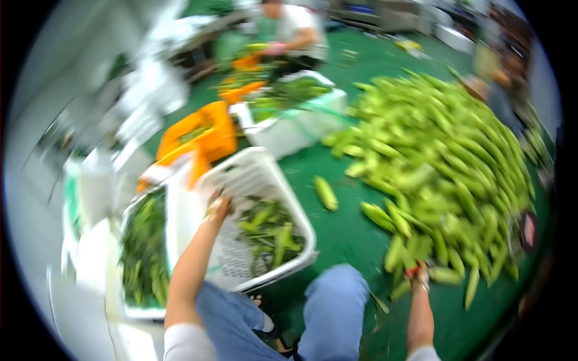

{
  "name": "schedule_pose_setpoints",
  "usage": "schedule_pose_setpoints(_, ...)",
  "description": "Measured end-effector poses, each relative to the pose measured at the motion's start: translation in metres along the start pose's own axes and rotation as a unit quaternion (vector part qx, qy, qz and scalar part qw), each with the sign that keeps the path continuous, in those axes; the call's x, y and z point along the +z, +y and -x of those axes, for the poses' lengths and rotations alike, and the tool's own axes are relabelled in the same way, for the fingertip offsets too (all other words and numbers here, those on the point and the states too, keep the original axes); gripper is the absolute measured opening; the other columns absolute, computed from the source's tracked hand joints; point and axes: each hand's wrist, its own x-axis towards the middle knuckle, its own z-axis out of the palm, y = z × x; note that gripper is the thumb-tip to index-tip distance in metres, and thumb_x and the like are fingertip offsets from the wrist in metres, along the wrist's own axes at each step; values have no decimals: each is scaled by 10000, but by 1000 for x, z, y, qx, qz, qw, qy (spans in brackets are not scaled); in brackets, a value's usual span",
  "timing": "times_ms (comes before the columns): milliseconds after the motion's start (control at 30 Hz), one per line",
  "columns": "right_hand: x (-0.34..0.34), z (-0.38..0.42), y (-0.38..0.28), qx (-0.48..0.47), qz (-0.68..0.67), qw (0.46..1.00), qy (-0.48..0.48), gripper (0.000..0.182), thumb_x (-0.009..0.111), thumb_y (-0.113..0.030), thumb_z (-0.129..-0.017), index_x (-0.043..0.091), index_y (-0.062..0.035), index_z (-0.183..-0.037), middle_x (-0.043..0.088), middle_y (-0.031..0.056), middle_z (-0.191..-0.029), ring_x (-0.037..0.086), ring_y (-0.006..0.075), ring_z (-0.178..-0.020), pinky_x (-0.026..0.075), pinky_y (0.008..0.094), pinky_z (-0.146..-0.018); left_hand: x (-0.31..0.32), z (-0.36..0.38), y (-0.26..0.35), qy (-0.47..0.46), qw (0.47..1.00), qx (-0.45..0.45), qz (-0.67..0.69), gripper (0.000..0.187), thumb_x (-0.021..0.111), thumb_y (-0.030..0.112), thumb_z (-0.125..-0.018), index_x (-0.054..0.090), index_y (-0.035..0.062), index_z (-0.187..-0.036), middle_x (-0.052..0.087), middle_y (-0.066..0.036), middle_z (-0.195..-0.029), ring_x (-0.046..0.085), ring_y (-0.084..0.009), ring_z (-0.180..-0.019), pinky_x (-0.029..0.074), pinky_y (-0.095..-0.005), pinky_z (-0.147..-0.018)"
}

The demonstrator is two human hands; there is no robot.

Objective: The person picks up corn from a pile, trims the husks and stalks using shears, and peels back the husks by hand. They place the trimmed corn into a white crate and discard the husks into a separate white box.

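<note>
My left hand (218, 206) is up on the far rim of the white basket (265, 165), fingers curled over the edge, green husks (271, 231) lying inside it. My right hand (419, 275) is down at the near foot of the big corn pile (445, 162) on the green floor; it's blurred, so I can't tell whether it's closed on an ear. One stray ear (326, 192) lies between basket and pile.
</note>
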Motion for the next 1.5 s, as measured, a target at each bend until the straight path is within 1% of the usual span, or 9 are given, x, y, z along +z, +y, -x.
schedule_pose_setpoints(100,10,-35,12,-90,48,995,22,410,563,-249,-837,474,-35,-1175,592,100,-1042,574,241,-945,498,351,-765,-77,-99,43,119,968,154,157,364,570,302,-846,534,70,-1124,561,-61,-672,515,-154,-566,415,-284,-514)
schedule_pose_setpoints(167,-40,-113,47,-227,191,953,54,457,574,-285,-842,452,-36,-1205,585,102,-1070,556,257,-984,473,364,-832,-118,-106,136,-60,913,259,309,372,570,352,-856,529,81,-1108,535,-49,-605,474,-145,-474,375,-278,-473)
schedule_pose_setpoints(200,-64,-154,63,-317,268,908,54,481,579,-303,-844,441,-37,-1221,582,103,-1083,546,266,-1003,461,371,-865,-105,-82,177,172,948,249,97,320,570,337,-859,547,59,-1015,539,-42,-617,479,-130,-488,386,-268,-479)
schedule_pose_setpoints(267,-41,-118,26,-172,524,801,233,706,665,-203,-789,293,-20,-1361,595,184,-1102,599,306,-918,500,406,-779,-108,-55,225,131,971,198,8,280,569,303,-858,572,43,-962,552,-39,-644,499,-124,-533,409,-272,-506)
schedule_pose_setpoints(400,-21,-100,-12,-260,609,701,265,833,727,-246,-724,273,-21,-1386,615,212,-1054,611,357,-909,486,401,-802,-106,27,164,-117,963,203,-132,226,568,248,-856,610,28,-830,564,-30,-689,521,-140,-619,433,-263,-600)
schedule_pose_setpoints(533,-30,-101,-15,-263,636,598,410,287,598,-319,-782,570,-66,-914,633,172,-855,615,328,-755,494,427,-667,-113,111,71,-65,976,-23,-207,226,612,249,-858,634,31,-913,628,-50,-736,580,-129,-666,462,-275,-622)
schedule_pose_setpoints(967,0,166,-2,-144,463,851,203,783,804,-337,-563,439,48,-1139,607,194,-987,605,298,-867,492,358,-769,-229,226,26,148,986,-73,-15,280,550,264,-906,597,54,-1084,582,-115,-1027,546,-211,-903,469,-318,-720)
schedule_pose_setpoints(1400,283,278,-75,-339,258,858,-286,568,763,-88,-674,421,-60,-1127,526,49,-919,521,131,-795,482,275,-699,-340,255,-145,235,970,-52,21,424,660,202,-840,504,77,-1214,616,-30,-974,552,-132,-805,474,-268,-681)
schedule_pose_setpoints(1500,362,276,-34,-286,203,837,-420,535,728,-75,-718,411,-55,-1149,515,88,-942,530,142,-764,507,299,-709,-392,270,-227,268,900,4,-343,459,585,365,-845,517,75,-1194,594,-155,-1119,576,-341,-990,469,-401,-809)
